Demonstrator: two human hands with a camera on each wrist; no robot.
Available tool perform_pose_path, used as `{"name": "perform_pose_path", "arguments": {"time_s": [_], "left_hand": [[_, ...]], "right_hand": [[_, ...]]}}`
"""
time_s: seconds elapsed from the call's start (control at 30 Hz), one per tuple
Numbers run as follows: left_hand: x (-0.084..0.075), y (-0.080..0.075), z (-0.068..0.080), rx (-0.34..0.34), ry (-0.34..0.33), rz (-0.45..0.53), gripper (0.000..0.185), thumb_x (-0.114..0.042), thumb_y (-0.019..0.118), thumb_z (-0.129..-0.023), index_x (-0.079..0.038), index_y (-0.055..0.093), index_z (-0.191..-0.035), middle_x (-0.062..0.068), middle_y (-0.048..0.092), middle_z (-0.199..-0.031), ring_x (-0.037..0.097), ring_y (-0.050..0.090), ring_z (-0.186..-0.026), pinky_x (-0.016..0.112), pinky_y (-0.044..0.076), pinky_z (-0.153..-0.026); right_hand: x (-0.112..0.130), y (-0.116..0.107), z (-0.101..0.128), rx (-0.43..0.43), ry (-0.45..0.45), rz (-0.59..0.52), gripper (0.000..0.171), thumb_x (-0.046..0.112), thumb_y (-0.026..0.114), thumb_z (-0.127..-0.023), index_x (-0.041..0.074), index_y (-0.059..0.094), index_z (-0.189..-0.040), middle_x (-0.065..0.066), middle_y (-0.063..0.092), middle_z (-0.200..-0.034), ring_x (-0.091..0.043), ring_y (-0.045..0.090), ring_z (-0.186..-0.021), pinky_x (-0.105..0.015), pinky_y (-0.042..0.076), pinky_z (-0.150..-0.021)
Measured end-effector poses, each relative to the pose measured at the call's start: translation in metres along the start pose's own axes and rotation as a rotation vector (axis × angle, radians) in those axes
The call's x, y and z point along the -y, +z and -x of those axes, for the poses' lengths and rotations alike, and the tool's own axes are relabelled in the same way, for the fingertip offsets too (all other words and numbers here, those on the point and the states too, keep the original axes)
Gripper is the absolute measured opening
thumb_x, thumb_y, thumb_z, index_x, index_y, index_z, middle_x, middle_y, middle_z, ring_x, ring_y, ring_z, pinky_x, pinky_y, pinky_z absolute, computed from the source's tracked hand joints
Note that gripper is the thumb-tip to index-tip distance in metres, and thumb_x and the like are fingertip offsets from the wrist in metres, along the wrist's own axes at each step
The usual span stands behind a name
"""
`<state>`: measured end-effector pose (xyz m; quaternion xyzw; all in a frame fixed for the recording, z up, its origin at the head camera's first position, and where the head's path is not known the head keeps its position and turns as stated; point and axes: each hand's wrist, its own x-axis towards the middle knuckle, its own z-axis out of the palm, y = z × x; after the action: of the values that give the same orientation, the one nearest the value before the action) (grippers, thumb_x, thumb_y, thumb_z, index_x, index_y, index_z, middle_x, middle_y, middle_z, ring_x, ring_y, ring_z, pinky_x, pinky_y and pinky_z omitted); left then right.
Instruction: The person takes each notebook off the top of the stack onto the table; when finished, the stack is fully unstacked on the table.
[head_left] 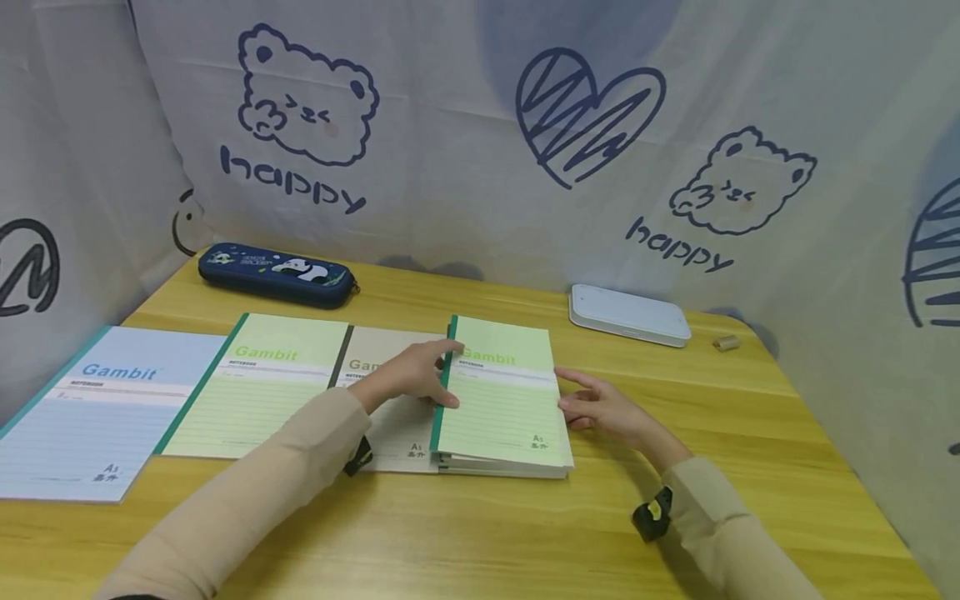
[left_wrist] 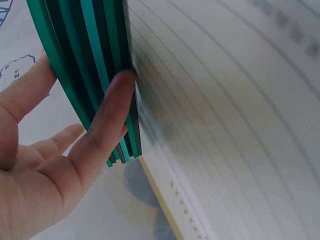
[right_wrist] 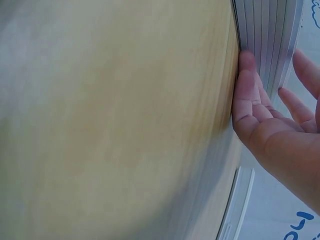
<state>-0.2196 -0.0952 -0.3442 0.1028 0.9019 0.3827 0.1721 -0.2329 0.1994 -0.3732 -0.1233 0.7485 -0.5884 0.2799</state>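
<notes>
Notebooks, brand "Gambit", subtitle "NOTEBOOK", size mark "A5" at lower right of each cover. Laid out singly on the worktop (head_left: 480,533): one blue notebook (head_left: 97,412) at 9 o'clock, one green notebook (head_left: 255,387) beside it, one beige notebook (head_left: 390,408) partly covered by the left arm. Count of single copies: three.

Stack of notebooks (head_left: 506,404) at centre, touching the beige copy on its right side; top cover pale green with green spine. The left wrist view shows several green spines fanned together; exact number cannot be told.

Left hand (head_left: 408,375): grip released, fingers straight, pressing the spine edge of the stack at its 9 o'clock side. Right hand (head_left: 600,407): grip released, fingers extended, fingertips against the page edges at the stack's 3 o'clock side.

Pencil case (head_left: 276,273), one, dark blue with panda print, at 11 o'clock; its lettering too small to read. White flat box (head_left: 628,315), one, at 1 o'clock. Small tan block (head_left: 726,342), one, just right of the box.

Backdrop cloth (head_left: 465,125): printed "happy" twice, with two bears and one scribbled heart.
</notes>
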Motion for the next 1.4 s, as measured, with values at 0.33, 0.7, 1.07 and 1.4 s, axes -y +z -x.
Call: {"name": "perform_pose_path", "arguments": {"time_s": [0.33, 0.7, 1.07, 1.4], "left_hand": [[0.017, -0.007, 0.002, 0.102, -0.182, 0.549, 0.090, 0.011, 0.063, -0.075, -0.012, 0.009, -0.144, 0.019, 0.027, -0.141, 0.019, 0.058, -0.054, 0.031, 0.050, -0.047], [0.024, -0.011, 0.004, 0.153, -0.207, 0.657, 0.082, 0.017, 0.052, -0.079, -0.015, 0.014, -0.144, 0.015, 0.027, -0.142, 0.020, 0.058, -0.058, 0.028, 0.047, -0.045], [0.032, -0.033, 0.020, 0.207, -0.017, 0.697, 0.081, 0.021, 0.043, -0.079, -0.015, 0.013, -0.145, 0.013, 0.021, -0.145, 0.022, 0.059, -0.087, 0.032, 0.050, -0.059], [0.046, -0.055, 0.038, 0.206, 0.163, 0.494, 0.084, 0.022, 0.045, -0.073, -0.015, 0.020, -0.143, 0.018, 0.020, -0.144, 0.037, 0.034, -0.120, 0.027, 0.044, -0.068]], "right_hand": [[-0.002, 0.001, -0.001, -0.018, 0.005, 0.023, 0.063, 0.003, 0.053, -0.088, 0.001, 0.019, -0.141, -0.018, 0.049, -0.103, -0.017, 0.056, -0.083, -0.027, 0.048, -0.072], [-0.002, 0.000, -0.001, -0.025, 0.018, 0.044, 0.062, 0.004, 0.053, -0.088, 0.002, 0.020, -0.141, -0.018, 0.050, -0.105, -0.017, 0.056, -0.084, -0.029, 0.048, -0.074], [-0.001, 0.001, -0.001, -0.021, 0.009, 0.033, 0.063, 0.004, 0.053, -0.088, 0.002, 0.019, -0.141, -0.017, 0.050, -0.104, -0.017, 0.056, -0.084, -0.028, 0.048, -0.073], [-0.001, 0.002, -0.001, -0.015, 0.002, 0.022, 0.064, 0.004, 0.053, -0.088, 0.001, 0.018, -0.141, -0.018, 0.050, -0.105, -0.016, 0.055, -0.083, -0.026, 0.047, -0.071]]}}
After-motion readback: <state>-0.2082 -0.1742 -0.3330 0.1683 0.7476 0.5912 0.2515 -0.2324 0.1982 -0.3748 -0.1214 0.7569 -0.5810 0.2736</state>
